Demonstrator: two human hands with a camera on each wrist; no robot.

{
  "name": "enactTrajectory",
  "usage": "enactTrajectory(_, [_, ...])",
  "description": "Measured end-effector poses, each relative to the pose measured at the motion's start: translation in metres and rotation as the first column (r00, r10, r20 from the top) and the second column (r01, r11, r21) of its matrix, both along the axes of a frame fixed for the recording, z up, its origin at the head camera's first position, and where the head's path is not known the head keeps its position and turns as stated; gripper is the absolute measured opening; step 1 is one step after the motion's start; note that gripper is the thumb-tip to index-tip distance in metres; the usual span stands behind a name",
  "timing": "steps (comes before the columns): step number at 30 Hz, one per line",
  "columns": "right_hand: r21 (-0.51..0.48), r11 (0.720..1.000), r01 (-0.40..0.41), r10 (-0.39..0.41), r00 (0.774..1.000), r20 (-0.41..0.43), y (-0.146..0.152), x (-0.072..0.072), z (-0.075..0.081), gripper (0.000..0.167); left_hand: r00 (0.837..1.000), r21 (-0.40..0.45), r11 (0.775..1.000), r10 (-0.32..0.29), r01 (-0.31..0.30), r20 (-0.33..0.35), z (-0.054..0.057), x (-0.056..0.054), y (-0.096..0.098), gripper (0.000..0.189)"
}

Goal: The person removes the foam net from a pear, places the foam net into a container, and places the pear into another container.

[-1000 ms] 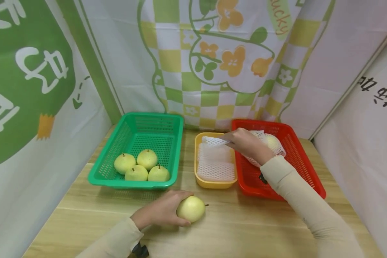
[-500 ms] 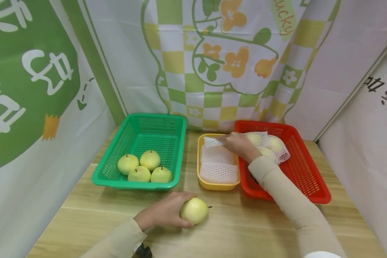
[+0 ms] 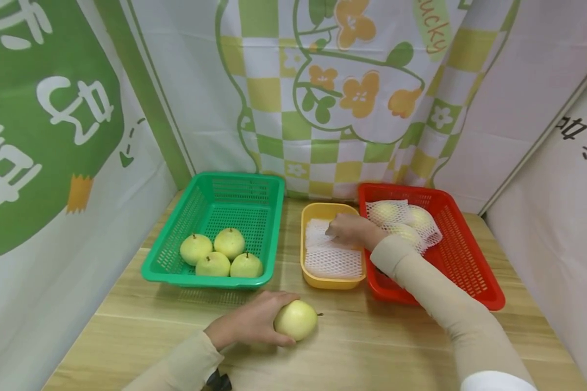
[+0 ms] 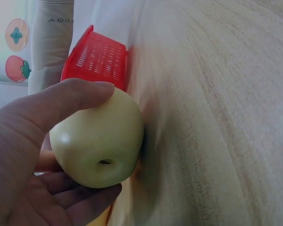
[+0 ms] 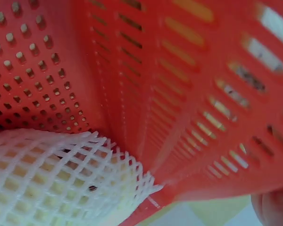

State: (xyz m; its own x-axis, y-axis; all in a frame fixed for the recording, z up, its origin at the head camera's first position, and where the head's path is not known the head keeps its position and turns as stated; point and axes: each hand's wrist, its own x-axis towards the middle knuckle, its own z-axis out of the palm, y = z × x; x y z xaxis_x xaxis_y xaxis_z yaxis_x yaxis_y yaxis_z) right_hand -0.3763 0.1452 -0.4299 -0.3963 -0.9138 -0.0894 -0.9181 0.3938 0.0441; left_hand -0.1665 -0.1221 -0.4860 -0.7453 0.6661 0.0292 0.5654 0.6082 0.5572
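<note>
Two hands work apart in the head view. At lower centre the left hand (image 3: 254,320) holds a yellow-green pear (image 3: 297,320), thumb and fingers curled round its sides; the left wrist view shows the thumb over one flank and the fingertips round the other. The pear lies right of the palm, its stem-to-blossom axis near horizontal in the frame, stem outward to the right, at or just above the wooden tabletop (image 3: 352,353); contact cannot be told.

Just right of centre, the right hand (image 3: 354,230) reaches leftward over the rim of a yellow plastic bin (image 3: 323,283), fingers bent down at the upper part of a stack of white foam net sleeves (image 3: 333,263). Whether these fingers pinch a sleeve cannot be told. Key relation, as judged: the sleeves lie left of and below the right fingertips, within immediate reach, whereas the left hand and pear sit below the bin, clear of it; the right hand is the nearer.

At left, a green basket (image 3: 242,212) holds four bare pears (image 3: 213,264); at right, a red basket (image 3: 462,255) holds pears in foam netting (image 3: 405,232), below which the right forearm passes
</note>
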Motion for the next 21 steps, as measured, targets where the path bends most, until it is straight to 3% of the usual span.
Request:
enactTrajectory(4, [0.101,0.99,0.099,-0.108,0.99,0.086,-0.005,0.005,-0.002,0.015,1.0,-0.01,1.0,0.001,-0.001,-0.003,-0.001,0.0,-0.001,0.088])
enactTrajectory(9, [0.127,0.959,0.255,-0.275,0.946,0.172,-0.005,0.012,0.003,0.031,1.0,-0.003,1.0,-0.005,0.005,-0.011,-0.001,-0.001,-0.001,0.088])
enactTrajectory(13, [0.098,0.973,0.208,-0.221,0.962,0.158,-0.007,0.017,0.006,0.036,1.0,0.002,1.0,-0.008,0.008,-0.016,-0.001,-0.002,-0.001,0.088])
enactTrajectory(16, [0.115,0.979,0.166,-0.179,0.977,0.119,-0.009,0.021,0.008,0.03,1.0,0.002,1.0,-0.008,0.008,-0.013,-0.001,-0.003,-0.001,0.087])
enactTrajectory(21, [0.115,0.969,0.22,-0.231,0.969,0.09,-0.009,0.028,0.014,0.026,1.0,-0.003,1.0,-0.006,0.006,0.0,0.001,-0.003,-0.001,0.087])
